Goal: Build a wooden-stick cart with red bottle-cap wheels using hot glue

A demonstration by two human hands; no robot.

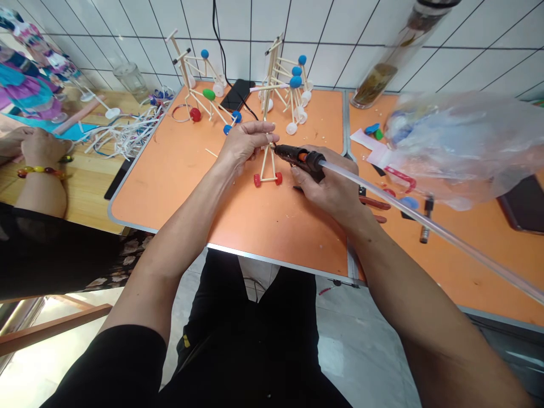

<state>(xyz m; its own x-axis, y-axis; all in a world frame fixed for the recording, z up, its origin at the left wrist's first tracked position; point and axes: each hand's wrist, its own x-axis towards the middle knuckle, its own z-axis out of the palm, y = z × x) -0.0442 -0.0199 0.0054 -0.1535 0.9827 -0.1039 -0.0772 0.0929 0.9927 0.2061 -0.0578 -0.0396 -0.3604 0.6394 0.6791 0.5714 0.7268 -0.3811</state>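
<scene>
My right hand [331, 184] is wrapped round a black hot glue gun [300, 156]. A long, clear glue stick [403, 209] runs out of its back end toward the lower right. My left hand [246, 144] is closed at the top of a small stick model [264, 164], fingers pinched on its upper joint. Two legs of the model spread down to a crossbar with a red wheel at each end [279, 178]. The gun's nozzle meets this upper joint, beside my left fingertips. What exactly lies between those fingers is partly hidden.
Several stick models with coloured caps [295, 82] stand behind my hands, near a black phone [238, 95]. To the right lie pliers [374, 208], a plastic bag [463, 141] and a tall tube [386, 62]. Another person's hands [42, 148] rest at the left table.
</scene>
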